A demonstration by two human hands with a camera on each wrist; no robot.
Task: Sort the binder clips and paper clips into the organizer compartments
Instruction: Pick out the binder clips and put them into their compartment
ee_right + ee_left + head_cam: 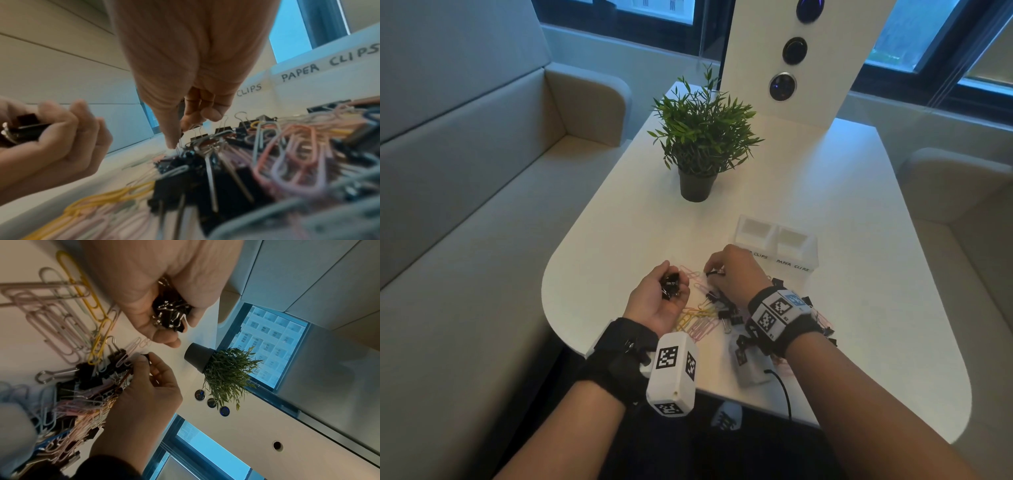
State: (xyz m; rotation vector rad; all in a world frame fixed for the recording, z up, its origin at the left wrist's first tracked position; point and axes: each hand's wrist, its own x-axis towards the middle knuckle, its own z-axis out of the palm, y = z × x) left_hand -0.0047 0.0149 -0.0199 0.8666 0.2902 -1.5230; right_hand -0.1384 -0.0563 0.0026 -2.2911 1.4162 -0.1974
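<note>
My left hand [664,294] is turned palm up, fingers curled round a bunch of black binder clips [670,283] [170,311] [24,128]. My right hand [726,270] reaches down into the mixed pile [719,313] of black binder clips [197,175] and coloured paper clips [68,318] [292,159]. Its thumb and fingertips [174,138] pinch the wire handle of one small binder clip [711,273] [146,356] at the pile's far edge. The white two-compartment organizer [777,245] stands just beyond, labelled "CLIPS" and "PAPER CLIPS" [327,65].
A potted green plant [700,140] stands mid-table behind the pile. A white panel with three round buttons [794,51] rises at the far end. A small white device with a black cable [751,371] lies near the table's front edge. Sofa seats flank the table.
</note>
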